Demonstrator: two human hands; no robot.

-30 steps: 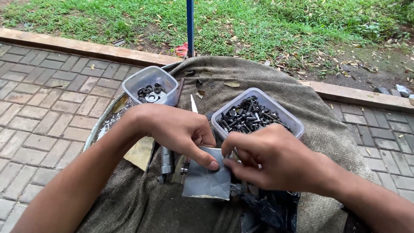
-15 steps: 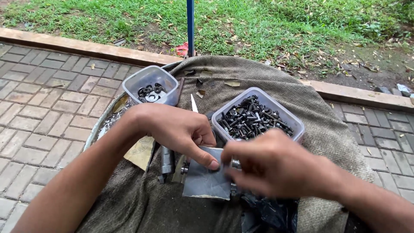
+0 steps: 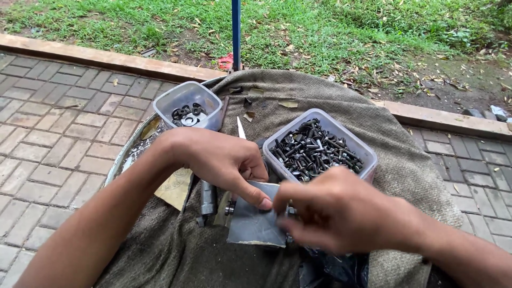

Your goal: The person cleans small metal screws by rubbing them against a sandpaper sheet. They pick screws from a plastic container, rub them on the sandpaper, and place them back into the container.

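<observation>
Outdoor yard: brick paving (image 3: 58, 154), grass (image 3: 320, 32)

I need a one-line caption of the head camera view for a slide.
Both hands, left hand and right hand, pinch a grey sheet over brown cloth, beside a tub of bolts and a tub of washers.

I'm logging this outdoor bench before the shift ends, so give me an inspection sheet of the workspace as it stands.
Surface: olive-brown coarse cloth draped over a round support.
Job's things: grey rectangular abrasive sheet, pinched by both hands.
Clutter: clear plastic tub of dark bolts; smaller clear tub of black washers; dark metal cylinder; tan paper scrap.
Grippers: left hand thumb presses the sheet; right hand grips its edge.
Cables: nothing seen.
Surroundings: grey brick paving, grass with dead leaves, blue upright pole.
</observation>
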